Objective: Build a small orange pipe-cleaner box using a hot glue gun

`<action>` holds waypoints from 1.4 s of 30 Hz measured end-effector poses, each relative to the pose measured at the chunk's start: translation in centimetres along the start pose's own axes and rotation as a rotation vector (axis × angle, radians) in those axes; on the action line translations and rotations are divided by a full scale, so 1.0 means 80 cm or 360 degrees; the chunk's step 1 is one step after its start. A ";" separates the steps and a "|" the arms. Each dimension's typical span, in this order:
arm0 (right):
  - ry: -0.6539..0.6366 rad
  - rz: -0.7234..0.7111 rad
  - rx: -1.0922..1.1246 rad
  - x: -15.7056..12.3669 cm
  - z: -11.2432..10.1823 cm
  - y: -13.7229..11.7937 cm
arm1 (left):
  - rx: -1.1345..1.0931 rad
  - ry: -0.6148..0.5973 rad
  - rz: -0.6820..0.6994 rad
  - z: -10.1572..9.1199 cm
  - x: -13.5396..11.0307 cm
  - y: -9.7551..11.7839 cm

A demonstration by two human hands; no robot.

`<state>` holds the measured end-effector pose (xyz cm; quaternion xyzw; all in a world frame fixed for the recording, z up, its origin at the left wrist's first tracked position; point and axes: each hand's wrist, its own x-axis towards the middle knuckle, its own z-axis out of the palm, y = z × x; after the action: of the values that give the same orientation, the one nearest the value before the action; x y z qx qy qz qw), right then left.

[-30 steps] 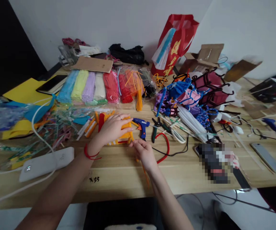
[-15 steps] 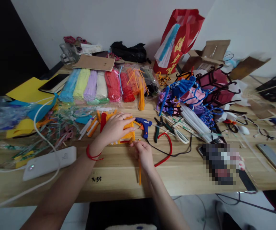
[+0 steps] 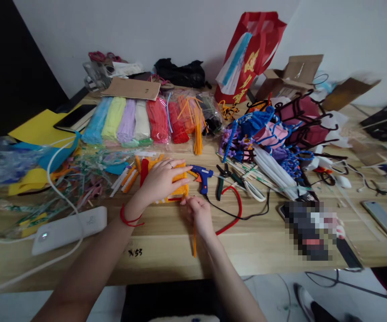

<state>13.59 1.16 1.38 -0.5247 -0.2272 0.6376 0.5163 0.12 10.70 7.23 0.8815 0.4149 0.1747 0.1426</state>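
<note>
My left hand (image 3: 161, 179) lies flat, fingers stretched out, on an orange and yellow woven pad of pipe cleaners (image 3: 178, 190) in the middle of the wooden table (image 3: 166, 241). My right hand (image 3: 198, 214) is closed in a pinch at the pad's near right corner, holding an orange pipe cleaner (image 3: 194, 243) that trails toward me along the wrist. A blue glue gun (image 3: 202, 175) lies just right of the pad. A red cord is tied round my left wrist.
Packs of coloured pipe cleaners (image 3: 136, 120) lie behind the pad. A red pipe cleaner loop (image 3: 235, 210) and pliers (image 3: 222, 179) sit to the right, with a heap of small woven baskets (image 3: 274, 134) beyond. A white power strip (image 3: 69, 228) is at left, phones at right.
The orange pipe cleaner in my right hand has swung from pointing down-right to lying straight along my wrist. My right hand has crept closer to the pad's corner. The left hand stays put.
</note>
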 end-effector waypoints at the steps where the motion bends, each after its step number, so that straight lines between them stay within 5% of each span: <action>1: -0.0012 -0.0003 0.0006 0.000 0.000 0.000 | -0.0012 0.0010 0.0005 0.000 0.000 0.000; 18: -0.0189 -0.0074 0.0093 0.014 -0.006 0.010 | -0.0090 0.0137 -0.0073 0.006 0.002 -0.004; 34: -0.0384 -0.0222 -0.0006 0.047 -0.014 0.010 | -0.0253 0.0496 -0.0029 0.007 -0.004 -0.007; 42: -0.0391 -0.0244 -0.0016 0.048 -0.015 0.013 | 0.0169 0.0280 0.0244 0.003 -0.006 -0.002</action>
<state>14.53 3.93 -1.61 -0.4264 -0.3312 0.6546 0.5292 -0.18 10.41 6.83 0.8983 0.3658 0.2394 0.0449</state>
